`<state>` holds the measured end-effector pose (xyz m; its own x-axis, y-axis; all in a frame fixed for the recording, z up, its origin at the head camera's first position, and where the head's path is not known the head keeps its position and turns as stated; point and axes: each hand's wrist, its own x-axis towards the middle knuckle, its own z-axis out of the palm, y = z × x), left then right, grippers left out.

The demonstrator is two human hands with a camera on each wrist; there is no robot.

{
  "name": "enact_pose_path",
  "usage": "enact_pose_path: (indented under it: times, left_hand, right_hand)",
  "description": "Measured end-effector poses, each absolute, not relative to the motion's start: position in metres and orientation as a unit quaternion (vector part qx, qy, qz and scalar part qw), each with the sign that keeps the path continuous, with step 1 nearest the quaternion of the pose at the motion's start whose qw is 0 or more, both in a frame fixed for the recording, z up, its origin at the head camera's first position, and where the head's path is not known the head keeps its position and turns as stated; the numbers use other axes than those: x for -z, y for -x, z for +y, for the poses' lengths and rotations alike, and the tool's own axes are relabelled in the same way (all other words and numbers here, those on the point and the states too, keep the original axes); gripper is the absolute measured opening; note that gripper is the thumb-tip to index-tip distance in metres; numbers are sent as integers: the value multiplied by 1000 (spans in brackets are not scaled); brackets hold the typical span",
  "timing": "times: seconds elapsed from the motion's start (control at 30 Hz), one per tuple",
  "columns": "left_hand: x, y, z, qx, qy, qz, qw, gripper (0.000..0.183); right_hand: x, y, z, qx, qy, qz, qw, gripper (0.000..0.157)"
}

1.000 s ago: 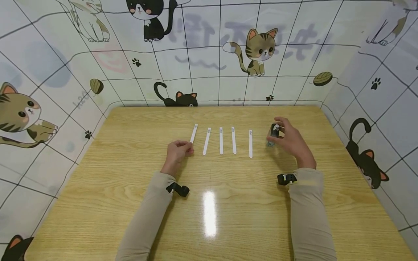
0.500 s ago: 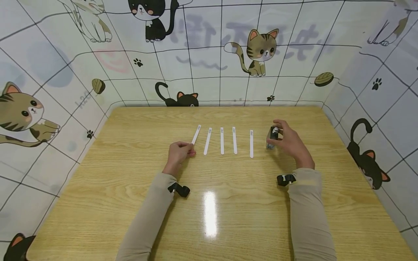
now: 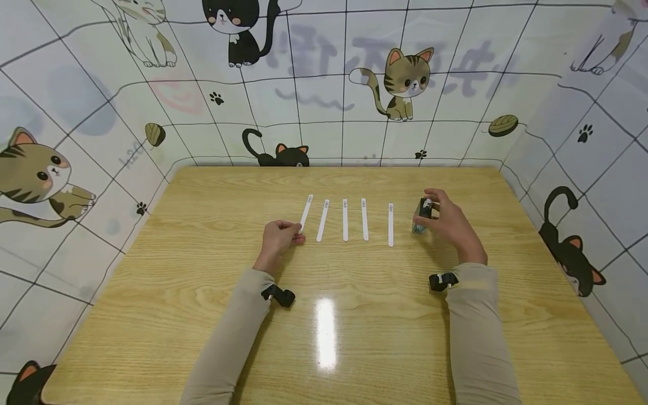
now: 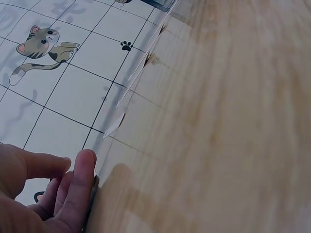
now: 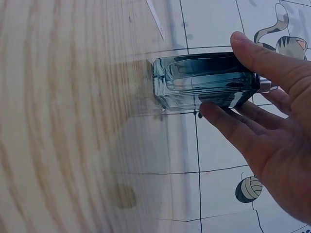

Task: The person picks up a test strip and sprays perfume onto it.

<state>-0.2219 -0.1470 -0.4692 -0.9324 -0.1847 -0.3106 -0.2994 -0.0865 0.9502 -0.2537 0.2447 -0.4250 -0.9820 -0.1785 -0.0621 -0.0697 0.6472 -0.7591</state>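
Perfume bottle (image 5: pixel 209 77) sits upright in the right grip (image 3: pixel 450 224), pinched by its sides, likely for steadiness. At the left grip (image 3: pixel 278 239) lies a white paper strip (image 3: pixel 306 209), whether pinched unclear; four more strips (image 3: pixel 345 222) between seem spaced to stay distinct.

We see a pale wooden table (image 3: pixel 379 315) with a glossy top that throws back a bright streak of light (image 3: pixel 325 334) in its near half. Five narrow white strips (image 3: pixel 345 220) make a row across the far half, well apart from the edges, with dark print near their far ends. The left two slant rightward at the top; the widest gap is before the fifth. To its right we see a blue-green glass bottle (image 5: pixel 204 75), base at the wood.
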Motion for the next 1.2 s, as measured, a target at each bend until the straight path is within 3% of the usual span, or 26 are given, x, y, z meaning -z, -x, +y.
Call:
enact_pose_path:
  times: [0.53, 0.8, 0.87, 1.0, 1.2]
  left_hand:
    - [436, 214, -135, -495, 48, 867, -43, 24]
    - [434, 209, -124, -292, 12, 956, 21, 29]
    - [436, 210, -120, -265, 7, 964, 36, 38]
    - [439, 212, -111, -220, -4, 975, 38, 59]
    - [437, 213, -100, -188, 0, 982, 28, 63]
  right_hand:
    - [416, 249, 249, 422, 58, 904, 42, 95]
    - [411, 247, 250, 426, 40, 904, 27, 98]
    - [410, 248, 251, 424, 37, 905, 25, 98]
    - [411, 249, 252, 422, 34, 906, 23, 98]
    - [417, 251, 253, 423, 38, 905, 34, 98]
